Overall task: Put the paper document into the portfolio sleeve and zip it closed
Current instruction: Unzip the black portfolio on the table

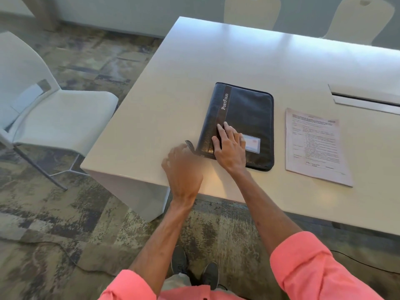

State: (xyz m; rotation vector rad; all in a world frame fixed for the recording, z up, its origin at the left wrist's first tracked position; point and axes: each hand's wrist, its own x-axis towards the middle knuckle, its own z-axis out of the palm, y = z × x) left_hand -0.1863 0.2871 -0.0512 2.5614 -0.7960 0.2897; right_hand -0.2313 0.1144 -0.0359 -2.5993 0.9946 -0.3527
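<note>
A black zip portfolio with "PortFolio" printed on its stripe lies closed on the white table. My right hand presses flat on its near left part, fingers straight. My left hand is blurred at the portfolio's near left corner, right by the dark zipper pull tab; whether its fingers hold the tab is unclear. The printed paper document lies flat on the table to the right of the portfolio, apart from it.
A grey cable slot is set in the table at the far right. One white chair stands left of the table and two more behind it. The table's corner and near edge are close to my hands.
</note>
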